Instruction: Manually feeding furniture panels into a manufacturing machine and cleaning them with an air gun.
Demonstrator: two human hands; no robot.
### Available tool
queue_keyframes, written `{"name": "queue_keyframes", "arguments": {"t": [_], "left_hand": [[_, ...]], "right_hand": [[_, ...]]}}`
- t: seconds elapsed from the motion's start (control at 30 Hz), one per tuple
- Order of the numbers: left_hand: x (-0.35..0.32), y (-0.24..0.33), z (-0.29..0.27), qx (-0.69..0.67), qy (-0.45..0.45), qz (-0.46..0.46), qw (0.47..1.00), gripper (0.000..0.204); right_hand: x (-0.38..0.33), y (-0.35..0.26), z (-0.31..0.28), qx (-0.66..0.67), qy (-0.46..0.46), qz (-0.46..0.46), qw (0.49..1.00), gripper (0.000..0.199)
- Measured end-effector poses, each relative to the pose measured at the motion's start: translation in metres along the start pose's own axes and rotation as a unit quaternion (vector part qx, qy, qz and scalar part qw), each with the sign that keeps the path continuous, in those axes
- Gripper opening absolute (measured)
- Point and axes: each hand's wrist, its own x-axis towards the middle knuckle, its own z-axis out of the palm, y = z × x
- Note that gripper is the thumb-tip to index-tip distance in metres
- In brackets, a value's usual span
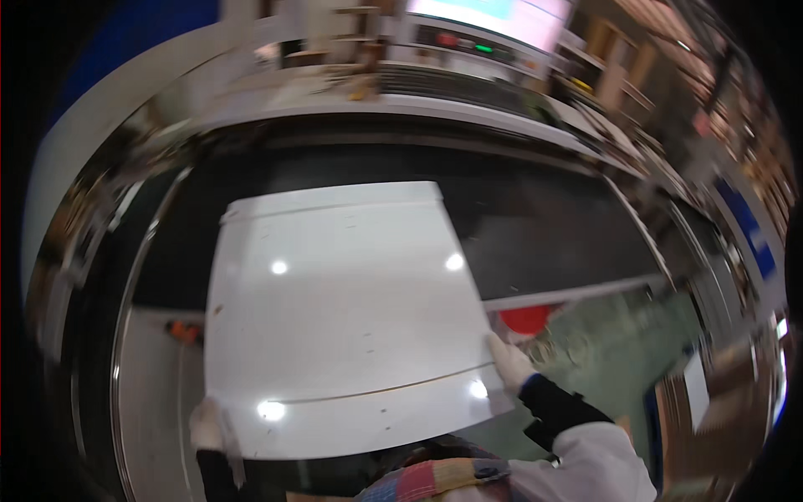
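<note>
A large, glossy white panel (343, 309) lies in front of me, its far part over a black conveyor-like surface (552, 226) and its near part toward my body. A thin brownish line crosses its near end; I cannot tell whether this is a groove or the edge of a second panel. My left hand (206, 425), in a white glove, grips the panel's near left corner. On the right edge, close to the near end, my white-gloved right hand (510, 364) holds it too. The fingers of both hands are partly hidden by the panel.
Beyond the black surface stands a machine with a lit screen (502, 21). A metal rail (125, 351) runs along the left. Right of the panel, a red round object (525, 319) sits near the green floor (602, 351). Brown boards or boxes (711, 427) stand at lower right.
</note>
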Motion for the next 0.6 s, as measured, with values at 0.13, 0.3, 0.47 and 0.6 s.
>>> {"name": "queue_keyframes", "arguments": {"t": [0.13, 0.3, 0.47, 0.6], "left_hand": [[-0.060, 0.060, 0.028, 0.109, 0.055, 0.030, 0.992, 0.053], [-0.137, 0.143, 0.055, 0.077, 0.024, -0.006, 0.997, 0.047], [-0.196, 0.210, 0.152, 0.106, -0.047, 0.053, 0.992, 0.051], [-0.211, 0.239, 0.294, 0.056, -0.036, 0.210, 0.975, 0.040]], "right_hand": [[-0.018, -0.027, -0.043, 0.155, 0.093, 0.222, 0.958, 0.057], [-0.047, 0.017, -0.056, 0.184, 0.140, 0.274, 0.934, 0.056], [-0.099, 0.151, -0.073, -0.105, 0.361, 0.078, 0.923, 0.045], [-0.123, 0.276, -0.129, -0.097, 0.357, 0.183, 0.911, 0.039]]}}
